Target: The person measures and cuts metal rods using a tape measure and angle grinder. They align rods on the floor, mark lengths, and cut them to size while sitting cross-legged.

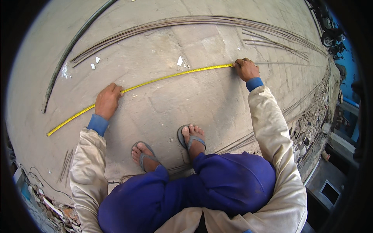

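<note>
Both hands press one yellow measuring tape flat on the ground: the left hand lies fingers-down on the tape partway along, its grip closed loosely over the strip, and the right hand has its grip curled shut on the tape's far end. Nearest the camera are two knees in blue trousers and two feet in grey flip-flops, planted on a grey concrete floor scored into large slabs, dusty and cracked. Two cream sleeves with blue cuffs reach out from either side. The tape runs in a single line from the lower left, under the left hand, across to the right hand, and its free end lies well past the left hand. Four or so small white chips lie scattered just beyond it. Farther off, a long bundle of thin steel rods sweeps across the floor, too many to count, with one dark hose beside it on the left. Rubble edges the floor at lower left and right, and one motorbike wheel shows at the far right.
</note>
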`<state>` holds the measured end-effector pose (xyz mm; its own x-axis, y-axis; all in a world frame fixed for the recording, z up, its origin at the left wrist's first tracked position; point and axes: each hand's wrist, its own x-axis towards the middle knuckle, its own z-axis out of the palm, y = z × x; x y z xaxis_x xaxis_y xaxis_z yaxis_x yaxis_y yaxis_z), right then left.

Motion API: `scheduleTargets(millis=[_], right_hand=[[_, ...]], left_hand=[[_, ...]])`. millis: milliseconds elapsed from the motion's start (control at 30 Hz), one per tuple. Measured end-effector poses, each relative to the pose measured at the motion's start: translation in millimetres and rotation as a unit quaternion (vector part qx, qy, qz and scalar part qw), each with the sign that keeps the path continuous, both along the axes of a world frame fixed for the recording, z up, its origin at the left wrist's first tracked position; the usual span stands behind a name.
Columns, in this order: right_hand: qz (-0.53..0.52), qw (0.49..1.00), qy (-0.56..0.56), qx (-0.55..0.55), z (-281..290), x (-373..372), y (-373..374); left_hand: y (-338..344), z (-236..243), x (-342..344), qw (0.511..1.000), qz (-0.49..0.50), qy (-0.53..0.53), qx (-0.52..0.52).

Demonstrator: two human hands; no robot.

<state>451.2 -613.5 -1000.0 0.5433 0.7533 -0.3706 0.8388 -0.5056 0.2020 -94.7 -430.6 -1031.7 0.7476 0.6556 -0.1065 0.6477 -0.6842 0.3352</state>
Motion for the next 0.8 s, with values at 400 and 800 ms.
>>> scheduleTargets(millis=[400,800], right_hand=[[0.087,0.994,0.063,0.019,-0.5,-130.3,37.8],[0.074,0.991,0.099,0.044,-4.2,-133.0,38.8]], left_hand=[[11.1,23.3,-146.3,0.990,0.086,0.067,0.091],[36.2,48.9,-89.6,0.982,0.185,0.011,-0.022]])
